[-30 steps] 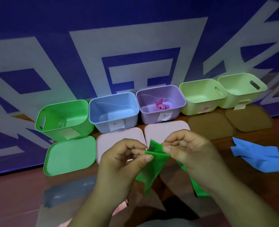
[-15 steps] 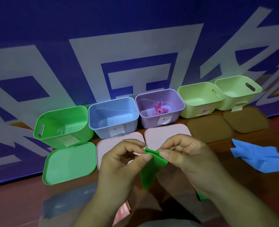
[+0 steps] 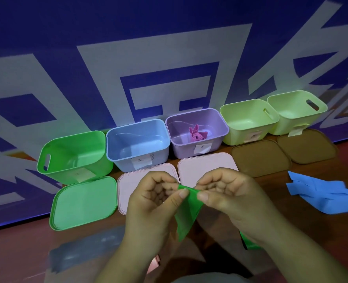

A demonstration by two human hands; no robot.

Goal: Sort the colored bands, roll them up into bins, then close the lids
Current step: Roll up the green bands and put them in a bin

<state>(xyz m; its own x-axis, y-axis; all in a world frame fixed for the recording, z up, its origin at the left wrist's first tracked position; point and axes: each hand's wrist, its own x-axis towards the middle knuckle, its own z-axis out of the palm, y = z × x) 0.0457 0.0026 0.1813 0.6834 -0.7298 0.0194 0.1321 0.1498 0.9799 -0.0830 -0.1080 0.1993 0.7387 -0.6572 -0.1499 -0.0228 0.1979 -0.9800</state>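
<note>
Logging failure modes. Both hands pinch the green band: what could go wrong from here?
1. The green band is pinched only at its top edge by left hand and right hand; the rest hangs loose, so the roll may start skewed or unwind.
2. Two light green bins stand in the same row as the green bin; a mix-up is possible.

Table w/ 5 bins in row, 5 lids in front, blue bands rt.

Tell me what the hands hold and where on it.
Both the left hand and the right hand hold the green band. Each grip is a thumb-and-finger pinch at its top edge, side by side; the rest hangs below.
</note>
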